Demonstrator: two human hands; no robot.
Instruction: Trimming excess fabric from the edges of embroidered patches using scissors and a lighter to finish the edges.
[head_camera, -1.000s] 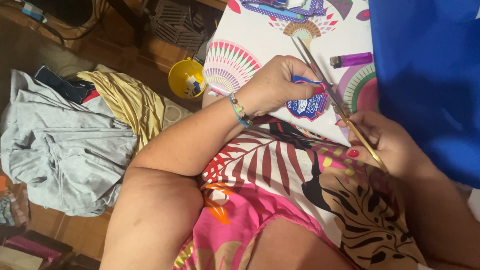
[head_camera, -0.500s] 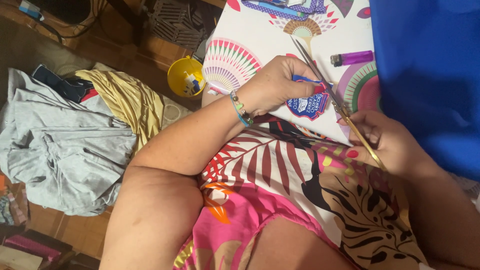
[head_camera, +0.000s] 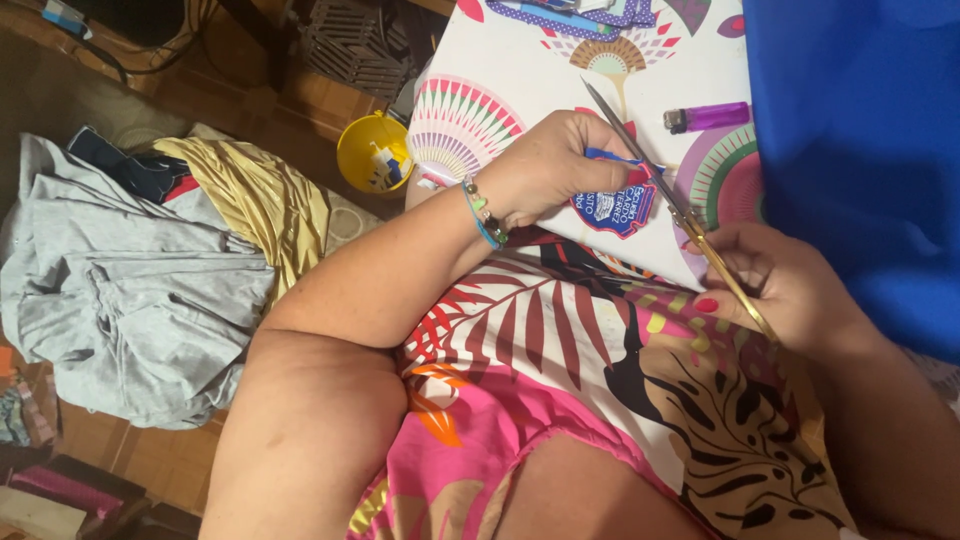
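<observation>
My left hand (head_camera: 555, 165) pinches a blue shield-shaped cloth patch (head_camera: 612, 208) with a red edge, held just above the near edge of a table. My right hand (head_camera: 780, 285) grips the gold handles of long scissors (head_camera: 665, 195). Their steel blades point up and to the left, and they cross the top of the patch next to my left thumb. A beaded bracelet circles my left wrist (head_camera: 485, 212).
The table wears a white cloth with fan patterns (head_camera: 520, 80). On it lie a purple lighter (head_camera: 708, 117) and a large blue fabric (head_camera: 860, 150) at right. On the wooden floor at left are a yellow bowl (head_camera: 372, 152), grey clothes (head_camera: 120, 290) and a yellow-gold garment (head_camera: 255, 200).
Both hands and the scissors hold nearly the same pose. The view has shifted slightly, and the scissor blades sit a little closer across the patch.
</observation>
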